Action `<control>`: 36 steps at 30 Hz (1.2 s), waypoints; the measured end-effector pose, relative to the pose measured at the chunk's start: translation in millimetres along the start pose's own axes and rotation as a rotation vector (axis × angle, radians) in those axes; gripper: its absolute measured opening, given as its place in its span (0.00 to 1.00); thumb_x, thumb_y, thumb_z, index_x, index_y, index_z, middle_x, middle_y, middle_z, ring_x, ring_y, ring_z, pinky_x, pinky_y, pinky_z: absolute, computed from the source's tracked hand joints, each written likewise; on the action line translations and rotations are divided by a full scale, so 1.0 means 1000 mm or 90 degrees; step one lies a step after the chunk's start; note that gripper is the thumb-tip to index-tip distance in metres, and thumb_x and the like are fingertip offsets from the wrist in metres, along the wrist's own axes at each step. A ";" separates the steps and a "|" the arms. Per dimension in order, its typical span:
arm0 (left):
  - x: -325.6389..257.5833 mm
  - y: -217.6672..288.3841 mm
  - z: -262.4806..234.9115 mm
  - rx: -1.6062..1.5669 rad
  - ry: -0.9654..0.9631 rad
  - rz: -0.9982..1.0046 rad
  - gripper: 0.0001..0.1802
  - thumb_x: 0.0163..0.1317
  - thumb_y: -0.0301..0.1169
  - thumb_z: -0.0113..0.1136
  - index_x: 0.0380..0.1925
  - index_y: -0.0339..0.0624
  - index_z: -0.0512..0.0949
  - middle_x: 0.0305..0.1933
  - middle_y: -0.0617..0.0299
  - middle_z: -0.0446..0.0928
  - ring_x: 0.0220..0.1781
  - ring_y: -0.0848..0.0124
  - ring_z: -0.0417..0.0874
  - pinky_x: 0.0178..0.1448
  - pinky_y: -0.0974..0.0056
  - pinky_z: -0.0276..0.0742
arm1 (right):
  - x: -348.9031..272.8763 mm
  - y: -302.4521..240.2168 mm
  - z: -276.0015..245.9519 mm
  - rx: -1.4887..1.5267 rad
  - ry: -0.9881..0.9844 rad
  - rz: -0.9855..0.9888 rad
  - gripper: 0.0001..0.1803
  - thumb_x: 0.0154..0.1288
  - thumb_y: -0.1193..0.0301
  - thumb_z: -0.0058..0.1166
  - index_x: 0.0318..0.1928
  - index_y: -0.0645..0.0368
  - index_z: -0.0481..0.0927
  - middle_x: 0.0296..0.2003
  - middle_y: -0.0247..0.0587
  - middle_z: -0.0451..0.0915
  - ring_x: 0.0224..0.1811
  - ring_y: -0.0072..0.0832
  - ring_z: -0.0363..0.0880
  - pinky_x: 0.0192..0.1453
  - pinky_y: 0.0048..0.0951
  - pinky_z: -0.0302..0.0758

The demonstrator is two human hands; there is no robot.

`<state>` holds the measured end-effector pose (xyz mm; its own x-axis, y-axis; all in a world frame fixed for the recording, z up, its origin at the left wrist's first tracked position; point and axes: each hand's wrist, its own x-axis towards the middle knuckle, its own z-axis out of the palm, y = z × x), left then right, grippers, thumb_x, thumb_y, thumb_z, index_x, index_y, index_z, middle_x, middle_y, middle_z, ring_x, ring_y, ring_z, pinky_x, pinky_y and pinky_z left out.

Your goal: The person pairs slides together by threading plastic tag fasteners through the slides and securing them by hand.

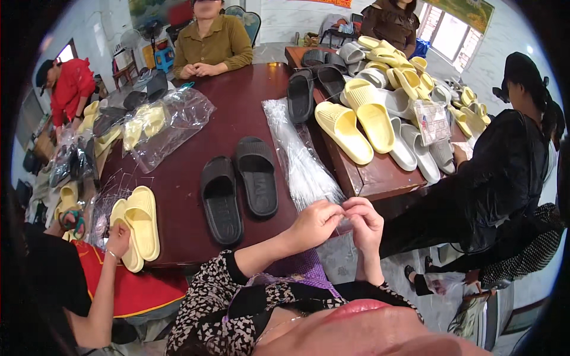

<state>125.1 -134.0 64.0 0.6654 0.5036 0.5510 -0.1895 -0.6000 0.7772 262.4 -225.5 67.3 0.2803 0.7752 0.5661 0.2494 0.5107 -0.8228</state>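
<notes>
Both of the person's hands meet at the near edge of the dark red surface. The left hand is curled almost closed, thumb and forefinger pinching a thin clear plastic strand. The right hand is curled the same way, its fingertips touching the left hand's and pinching the same strand. The strand is so fine that its length cannot be made out.

Just beyond the hands lies a bundle of clear plastic ties, stretching from the near edge toward the far side of the surface. To the left of the bundle, a pair of black slippers lies flat, soles down, side by side. Further left, at the near edge, a pair of pale yellow slippers is touched by another person's hand. On the far left a clear plastic bag holds more yellow slippers. To the right, a second, lighter brown surface carries a pile of yellow, grey and black slippers. Other people sit around the two surfaces.
</notes>
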 end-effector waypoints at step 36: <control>0.019 -0.098 0.002 0.405 -0.087 0.140 0.03 0.52 0.28 0.56 0.26 0.42 0.74 0.34 0.62 0.75 0.39 0.61 0.73 0.43 0.58 0.66 | 0.003 -0.060 -0.068 0.386 -0.009 -0.299 0.08 0.60 0.74 0.53 0.26 0.56 0.68 0.10 0.24 0.62 0.08 0.16 0.53 0.13 0.21 0.49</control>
<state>158.1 -66.6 -2.2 0.7529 0.2705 0.6000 0.1030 -0.9488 0.2985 310.8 -278.9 122.0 0.2582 0.4294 0.8654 -0.2139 0.8990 -0.3822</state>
